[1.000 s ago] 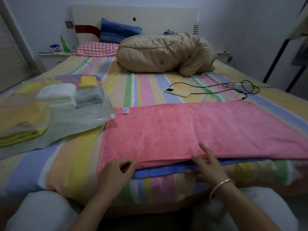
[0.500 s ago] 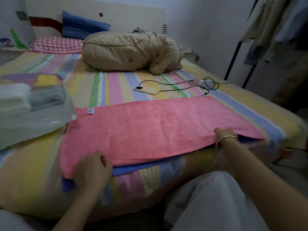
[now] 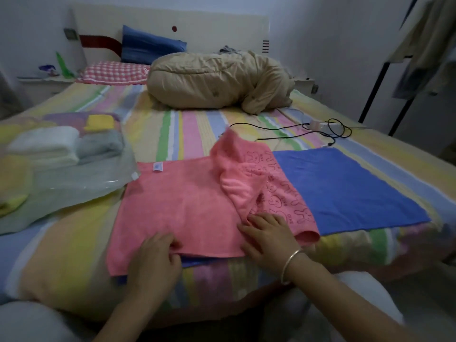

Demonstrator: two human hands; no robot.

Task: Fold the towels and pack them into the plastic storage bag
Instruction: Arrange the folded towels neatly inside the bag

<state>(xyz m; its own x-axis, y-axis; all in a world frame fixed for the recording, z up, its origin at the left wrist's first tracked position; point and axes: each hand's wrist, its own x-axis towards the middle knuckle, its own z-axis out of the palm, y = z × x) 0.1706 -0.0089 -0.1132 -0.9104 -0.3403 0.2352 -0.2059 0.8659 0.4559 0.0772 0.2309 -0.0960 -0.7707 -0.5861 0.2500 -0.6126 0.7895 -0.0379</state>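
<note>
A pink towel (image 3: 182, 208) lies on the striped bed, its right half flipped over leftward so the patterned underside shows. Under it a blue towel (image 3: 345, 188) lies flat, bare on the right. My left hand (image 3: 154, 260) pinches the pink towel's near edge at its left part. My right hand (image 3: 267, 234) grips the flipped end near the front edge. At the left, the clear plastic storage bag (image 3: 81, 186) holds folded white, grey and yellow towels (image 3: 47, 144).
A beige bundled duvet (image 3: 217, 82) lies mid-bed, with a pink checked pillow (image 3: 113, 72) and a blue pillow (image 3: 150, 46) behind. A black cable with charger (image 3: 320, 127) lies at the right. A clothes rack (image 3: 404, 77) stands beyond the bed's right side.
My right hand carried the pink towel's right end over to the left, folding it and baring the blue towel beneath. My left hand stayed at the near edge.
</note>
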